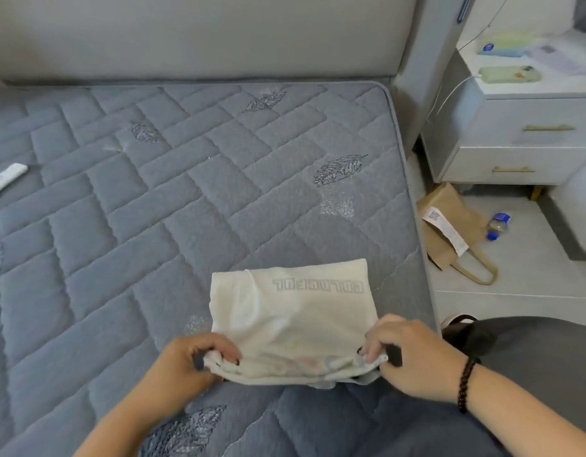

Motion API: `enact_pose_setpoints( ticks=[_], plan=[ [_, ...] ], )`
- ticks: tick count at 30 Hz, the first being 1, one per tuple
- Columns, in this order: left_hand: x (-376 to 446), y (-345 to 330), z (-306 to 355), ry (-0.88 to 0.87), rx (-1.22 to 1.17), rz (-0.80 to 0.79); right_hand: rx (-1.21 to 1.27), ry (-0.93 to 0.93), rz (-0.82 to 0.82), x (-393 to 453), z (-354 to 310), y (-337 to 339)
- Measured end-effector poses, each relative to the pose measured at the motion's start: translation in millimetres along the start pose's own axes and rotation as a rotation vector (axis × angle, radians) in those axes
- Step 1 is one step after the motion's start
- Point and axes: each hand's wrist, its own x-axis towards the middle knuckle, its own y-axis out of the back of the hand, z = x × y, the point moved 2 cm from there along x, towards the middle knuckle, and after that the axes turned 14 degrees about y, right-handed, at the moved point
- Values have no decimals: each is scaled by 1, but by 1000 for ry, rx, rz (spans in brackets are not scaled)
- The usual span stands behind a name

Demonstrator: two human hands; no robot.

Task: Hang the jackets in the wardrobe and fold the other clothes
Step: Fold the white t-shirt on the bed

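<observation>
- Folding in progress: white garment [291, 311] is lying as a flat rectangle near the mattress [153, 225] edge, grey lettering showing at its far side.
- Left hand [186, 361] and right hand [413, 354] are each pinching a near corner, fingers curled round the hem.
- Likely best done by lifting both corners evenly and laying them onto the far edge, keeping the sides aligned.
- Fabric is looking thin, soft, slightly sheer; mattress is quilted, nubbly, with stitched leaves.
- Paper bag [450, 225] is lying on the floor beyond.
</observation>
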Motion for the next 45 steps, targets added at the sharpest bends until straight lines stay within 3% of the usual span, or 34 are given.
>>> enact_pose_setpoints(
  ticks=[5, 9, 10, 13, 15, 18, 22, 25, 28, 32, 35, 39, 42, 45],
  plan=[
    [-11, -12, -19, -9, 9, 122, -118, 101, -12, -14, -5, -20],
    [-14, -10, -12, 73, 30, 31, -157, 95, -58, -14, -8, -22],
    [-11, -8, -6, 85, -10, 94, -112, 47, 14, -10, -10, -19],
    [7, 1, 16, 174, -106, 548, -11, -132, 486, 12, -7, -1],
    [21, 1, 29, 258, -47, 682, 52, -353, 612, 25, 0, 6],
    [34, -18, 35, 294, 37, 661, 44, -574, 368, 33, 8, -16],
    [30, -34, 19, 237, 29, 856, -142, -499, 269, 22, 17, -38],
    [29, -38, -3, 395, 24, 809, -229, -493, 154, 20, 27, -23],
    [32, -37, -3, 384, 40, 824, -182, -473, 45, 30, 29, -15],
    [42, -23, 12, 334, -97, 867, 37, -476, 175, 55, 32, 13],
    [56, -15, 22, 350, -78, 806, 236, -494, 315, 78, 32, 21],
    [66, -14, 23, 334, -62, 817, 7, -483, 444, 92, 42, 19],
    [67, -8, 8, 439, -214, 927, -59, -486, 543, 87, 55, 10],
    [69, -13, 9, 545, -170, 900, -63, -539, 549, 86, 55, -1]
  ],
)
